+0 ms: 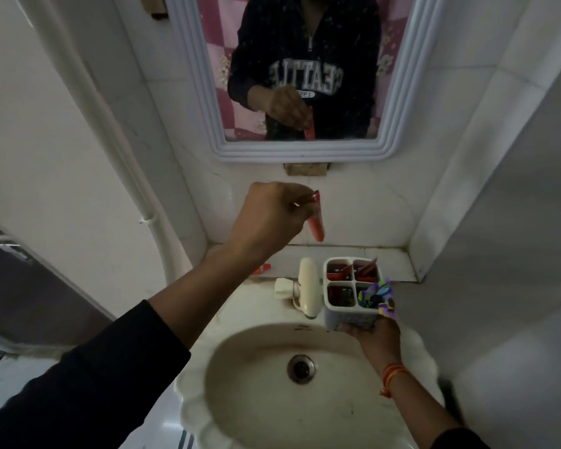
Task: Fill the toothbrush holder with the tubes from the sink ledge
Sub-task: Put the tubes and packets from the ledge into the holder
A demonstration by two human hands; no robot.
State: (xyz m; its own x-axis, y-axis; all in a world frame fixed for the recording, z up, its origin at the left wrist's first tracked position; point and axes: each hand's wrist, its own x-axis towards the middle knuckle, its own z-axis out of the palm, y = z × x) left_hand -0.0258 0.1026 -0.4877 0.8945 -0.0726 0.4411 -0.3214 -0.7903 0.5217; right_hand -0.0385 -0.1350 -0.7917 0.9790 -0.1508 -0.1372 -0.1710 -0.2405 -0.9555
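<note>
Over sink (208,367): left hand (266,218) grips tube (413,222)... noOver sink ledge (395,264): L hand (266,218) has tube (316,222) clear above holder (350,319).

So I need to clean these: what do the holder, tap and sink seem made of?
Holder: likely white plastic, with thin moulded walls and a perforated side. Tap: looks like cream plastic, a dull sheen, no metal shine. Sink: probably glazed ceramic, off-white and smooth with a scalloped rim; its drain ring looks metal.
</note>
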